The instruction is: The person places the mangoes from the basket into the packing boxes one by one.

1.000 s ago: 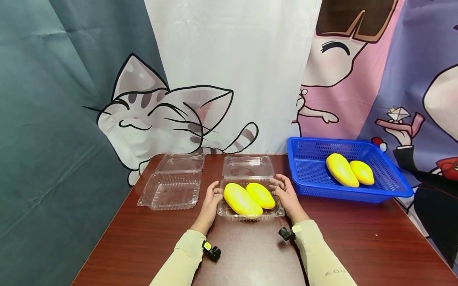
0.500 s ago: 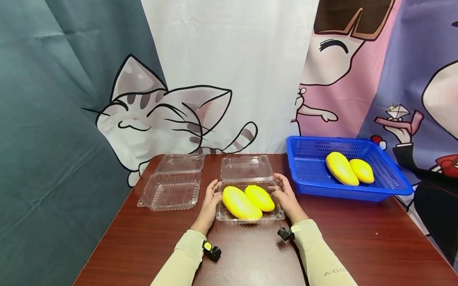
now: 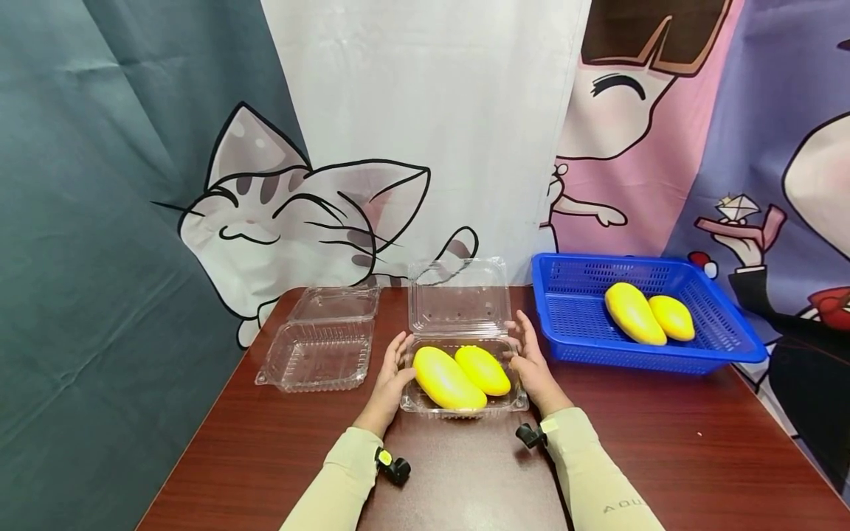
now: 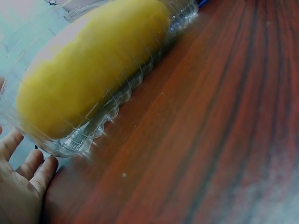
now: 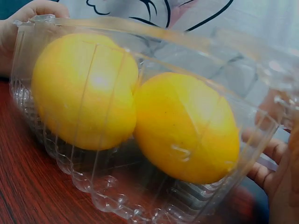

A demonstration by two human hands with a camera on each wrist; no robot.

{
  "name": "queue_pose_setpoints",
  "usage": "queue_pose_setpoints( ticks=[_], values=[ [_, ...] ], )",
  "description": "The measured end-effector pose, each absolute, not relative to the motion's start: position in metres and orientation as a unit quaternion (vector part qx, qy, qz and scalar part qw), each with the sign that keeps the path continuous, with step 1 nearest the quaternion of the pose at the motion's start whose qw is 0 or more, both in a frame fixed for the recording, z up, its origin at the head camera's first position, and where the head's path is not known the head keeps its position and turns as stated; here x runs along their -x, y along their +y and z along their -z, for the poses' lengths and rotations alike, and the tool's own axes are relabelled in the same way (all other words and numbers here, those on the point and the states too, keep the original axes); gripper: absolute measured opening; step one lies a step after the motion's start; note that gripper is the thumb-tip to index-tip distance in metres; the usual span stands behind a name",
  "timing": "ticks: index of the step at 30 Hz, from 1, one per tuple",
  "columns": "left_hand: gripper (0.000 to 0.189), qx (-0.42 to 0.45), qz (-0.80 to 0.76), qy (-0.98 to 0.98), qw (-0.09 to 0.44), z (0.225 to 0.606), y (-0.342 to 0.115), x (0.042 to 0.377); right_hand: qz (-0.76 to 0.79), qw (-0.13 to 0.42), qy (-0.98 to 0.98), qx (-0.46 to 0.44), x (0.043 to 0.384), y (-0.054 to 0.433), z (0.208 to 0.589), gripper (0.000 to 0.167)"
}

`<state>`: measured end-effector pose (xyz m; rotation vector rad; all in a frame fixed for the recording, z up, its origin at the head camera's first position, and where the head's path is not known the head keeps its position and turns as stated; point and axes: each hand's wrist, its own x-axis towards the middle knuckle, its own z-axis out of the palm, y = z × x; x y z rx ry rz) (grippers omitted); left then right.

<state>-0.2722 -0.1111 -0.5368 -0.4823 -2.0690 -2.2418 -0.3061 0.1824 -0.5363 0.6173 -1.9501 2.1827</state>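
Left hand [image 3: 387, 387], right hand [image 3: 537, 372] — each unclenched — touch clamshell [image 3: 499, 405]; sleeve lettering [image 3: 622, 507] begins "A".

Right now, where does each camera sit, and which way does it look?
On the head: faces forward and down at two mangoes in a clamshell box; left grip, right grip and sleeves show.
On left wrist: faces one mango; left grip shows.
On right wrist: faces both mangoes; both grips show.
Head and right wrist views share both mangoes.

Glossy plastic container [image 3: 458, 310], smooth mangoes [image 3: 449, 377]
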Motion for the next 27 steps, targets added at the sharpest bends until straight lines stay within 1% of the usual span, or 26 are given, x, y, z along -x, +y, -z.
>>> queue_pose_setpoints(
  ticks=[8, 18, 24, 27],
  values=[
    [0.078, 0.174, 0.737, -0.653, 0.016, 0.539, -0.113, 0.274, -0.72, 0.104, -0.659, -0.194, 0.306, 0.182, 0.533, 0.103],
    [0.072, 0.174, 0.734, -0.657, 0.002, 0.537, -0.115, 0.274, -0.683, 0.092, -0.705, -0.168, 0.289, 0.182, 0.505, 0.097],
    [0.067, 0.179, 0.733, -0.657, -0.012, 0.532, -0.114, 0.274, -0.68, 0.109, -0.7, -0.188, 0.3, 0.186, 0.521, 0.097],
    [0.066, 0.173, 0.731, -0.659, -0.019, 0.53, -0.113, 0.274, -0.702, 0.112, -0.672, -0.205, 0.304, 0.188, 0.527, 0.089]
  ],
)
